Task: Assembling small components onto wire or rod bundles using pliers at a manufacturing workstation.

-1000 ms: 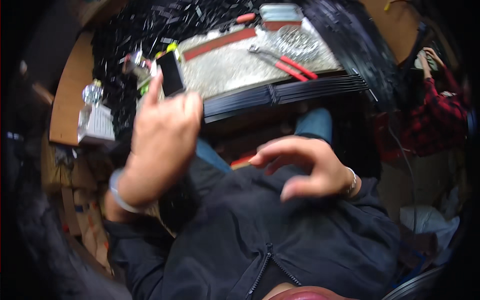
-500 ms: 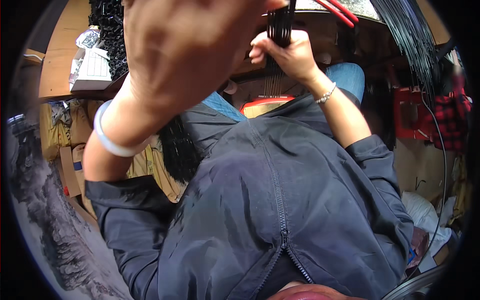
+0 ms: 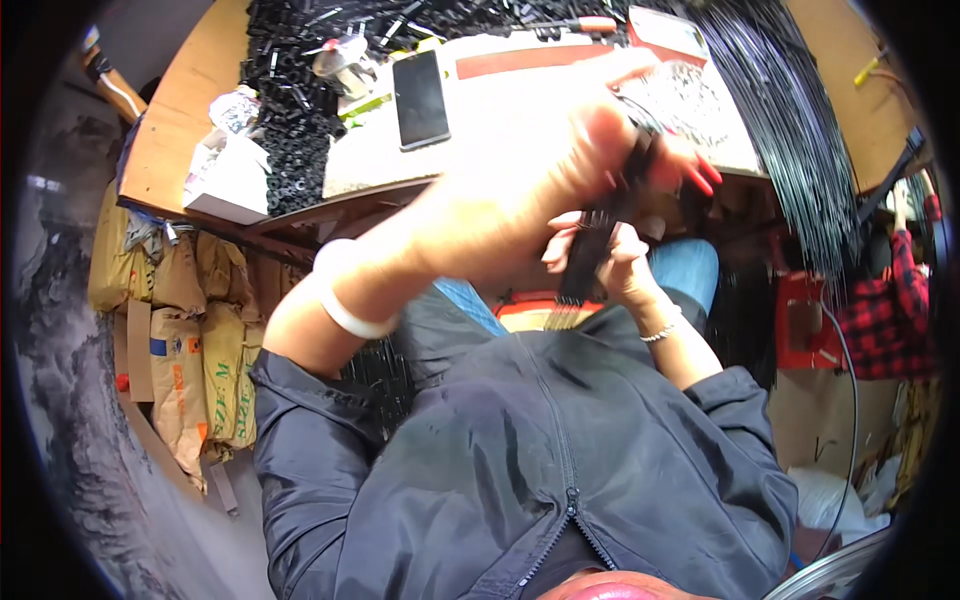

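Note:
My left hand [image 3: 598, 135], smeared by motion, is at the upper end of a bundle of thin black strips [image 3: 590, 262], over the front of the table. Whether its fingers close on the bundle cannot be made out. Just below, my right hand [image 3: 628, 268] is closed round the same bundle, which slants down toward my lap with fine thin ends at the bottom. Red-handled pliers [image 3: 703, 178] show partly beside the left hand; their jaws are hidden or blurred.
A dark phone [image 3: 421, 100] lies on the bright work surface. Heaps of small black pieces [image 3: 290, 130] cover the table's left. Long black wires [image 3: 800, 130] hang over its right edge. A white box [image 3: 228, 180] stands far left. A person in red-checked clothing [image 3: 890, 310] is at right.
My left hand has moved away from close before the camera, down and to the right, toward the bundle. My right hand and the bundle sit lower in view, and more of the table shows.

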`<state>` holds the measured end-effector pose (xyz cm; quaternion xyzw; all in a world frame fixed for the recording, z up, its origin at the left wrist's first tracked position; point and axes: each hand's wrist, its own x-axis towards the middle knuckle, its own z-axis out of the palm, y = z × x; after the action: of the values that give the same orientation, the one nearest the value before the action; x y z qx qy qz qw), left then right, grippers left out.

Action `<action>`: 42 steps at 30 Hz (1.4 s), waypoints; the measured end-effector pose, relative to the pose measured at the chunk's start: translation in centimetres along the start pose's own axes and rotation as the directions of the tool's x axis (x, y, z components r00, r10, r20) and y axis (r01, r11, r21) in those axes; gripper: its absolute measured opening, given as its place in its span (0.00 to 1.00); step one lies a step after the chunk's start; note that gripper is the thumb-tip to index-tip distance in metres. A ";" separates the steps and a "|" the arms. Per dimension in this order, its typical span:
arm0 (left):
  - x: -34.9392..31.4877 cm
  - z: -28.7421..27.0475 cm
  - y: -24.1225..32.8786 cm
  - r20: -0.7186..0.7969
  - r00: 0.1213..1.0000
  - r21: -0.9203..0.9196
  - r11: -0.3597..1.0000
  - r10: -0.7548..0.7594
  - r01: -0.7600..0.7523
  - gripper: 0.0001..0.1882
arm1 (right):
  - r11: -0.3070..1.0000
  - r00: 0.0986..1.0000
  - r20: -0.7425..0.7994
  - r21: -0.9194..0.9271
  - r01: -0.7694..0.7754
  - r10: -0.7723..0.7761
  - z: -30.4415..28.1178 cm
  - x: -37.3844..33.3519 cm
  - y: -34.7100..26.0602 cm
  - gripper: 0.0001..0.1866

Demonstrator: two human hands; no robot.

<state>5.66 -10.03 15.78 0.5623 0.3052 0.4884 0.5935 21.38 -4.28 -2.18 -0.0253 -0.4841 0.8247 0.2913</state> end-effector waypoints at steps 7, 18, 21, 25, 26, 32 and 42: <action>-0.3 -0.8 -2.0 0.259 0.946 0.043 0.981 -0.194 0.189 0.35 | 0.975 0.920 -0.374 -0.136 -0.178 0.116 0.3 0.6 -2.5 0.22; 8.8 -29.6 -7.3 -0.560 0.727 0.517 -0.518 0.397 0.681 0.18 | 0.964 0.921 -0.385 -0.217 -0.153 0.059 0.3 1.6 -0.1 0.23; 10.5 -31.7 -7.5 -0.632 0.681 0.408 -0.588 0.370 0.698 0.18 | 0.967 0.914 -0.400 -0.197 -0.163 0.072 -0.3 2.1 -0.1 0.23; 11.3 -32.5 -6.5 -0.609 0.676 0.441 -0.531 0.416 0.724 0.13 | 0.966 0.900 -0.427 -0.180 -0.184 0.092 -1.0 2.4 -0.3 0.23; 11.3 -32.5 -6.4 -0.514 0.692 0.474 -0.504 0.507 0.722 0.11 | 0.967 0.896 -0.434 -0.176 -0.187 0.094 -1.1 2.5 -0.4 0.23; 13.9 -31.4 -5.7 -0.481 0.764 0.873 0.158 0.430 0.461 0.20 | 0.959 0.907 -0.414 -0.218 -0.182 0.078 -1.4 2.7 -0.3 0.23; 17.6 -27.1 -13.3 -0.652 0.754 0.756 -0.005 0.085 0.654 0.29 | 0.939 0.883 -0.463 -0.263 -0.220 0.078 -1.2 2.3 -0.5 0.22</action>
<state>-10.00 17.66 1.26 0.5648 0.8134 0.1358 0.0300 20.13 -1.97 -1.86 -0.2959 -0.5235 0.7313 0.3218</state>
